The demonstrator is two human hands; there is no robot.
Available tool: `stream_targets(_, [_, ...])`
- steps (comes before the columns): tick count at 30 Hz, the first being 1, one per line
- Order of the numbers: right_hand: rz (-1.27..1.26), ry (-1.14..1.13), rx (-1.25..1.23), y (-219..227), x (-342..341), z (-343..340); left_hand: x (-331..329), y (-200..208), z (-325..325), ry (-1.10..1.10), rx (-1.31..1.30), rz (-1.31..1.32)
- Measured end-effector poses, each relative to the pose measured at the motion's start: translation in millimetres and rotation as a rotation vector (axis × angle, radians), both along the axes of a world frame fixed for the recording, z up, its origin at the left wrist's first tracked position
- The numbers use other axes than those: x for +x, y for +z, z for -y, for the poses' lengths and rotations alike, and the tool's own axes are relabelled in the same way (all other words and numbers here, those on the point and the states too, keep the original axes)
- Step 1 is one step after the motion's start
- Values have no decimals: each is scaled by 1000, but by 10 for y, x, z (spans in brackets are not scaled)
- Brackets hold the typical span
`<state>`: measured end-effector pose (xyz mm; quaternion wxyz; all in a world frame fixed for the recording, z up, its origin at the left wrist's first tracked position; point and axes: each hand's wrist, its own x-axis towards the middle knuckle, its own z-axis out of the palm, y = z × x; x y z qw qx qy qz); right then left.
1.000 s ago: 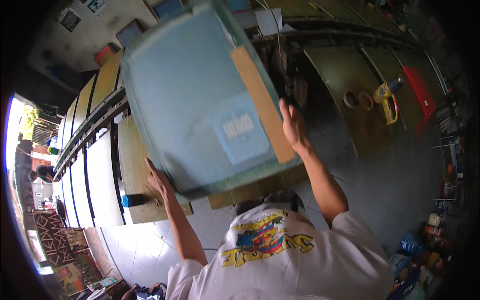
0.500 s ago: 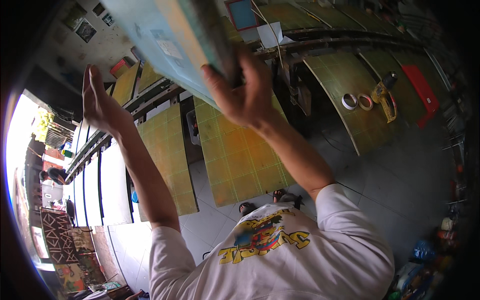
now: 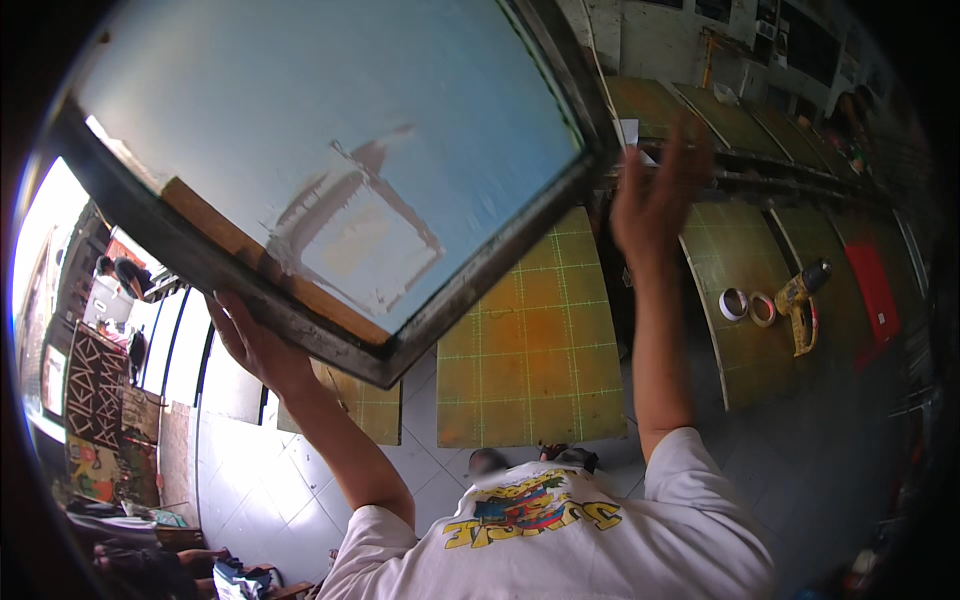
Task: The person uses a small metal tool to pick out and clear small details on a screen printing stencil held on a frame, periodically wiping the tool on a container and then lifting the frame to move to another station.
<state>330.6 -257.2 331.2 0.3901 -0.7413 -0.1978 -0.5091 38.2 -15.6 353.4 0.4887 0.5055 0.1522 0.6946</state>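
Note:
A large screen printing frame (image 3: 450,310) with dark edges and bluish mesh is raised and tilted in front of me, one corner pointing down. On its mesh is a pale rectangular patch (image 3: 370,255) with smeared grey borders. Brown tape (image 3: 235,245) runs along the inside of its lower-left edge. My left hand (image 3: 262,350) grips that edge from below, its fingers partly hidden behind it. Beside the right corner, my right hand (image 3: 655,200) is raised with fingers spread, slightly blurred, and appears apart from the frame.
Below the frame lies a yellow-green gridded board (image 3: 530,350). On similar boards to the right are a yellow drill (image 3: 800,305), a white tape roll (image 3: 733,304), a brownish tape roll (image 3: 762,309) and a red panel (image 3: 870,290). Another person (image 3: 125,275) is at far left.
The frame has swung from nearly edge-on to broad view. My left hand, free before, now holds its edge. My right hand has let go and moved right.

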Motion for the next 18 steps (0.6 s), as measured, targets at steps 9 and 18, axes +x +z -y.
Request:
stream_targets(9, [-758,409,-45,-1177,39,284,-168,-1160,-757,-384,-345,-377])
stream_targets(18, [-1158,199,-43,-2254,-1008,162,-253,-2484,-1192,-200,-517,-796])
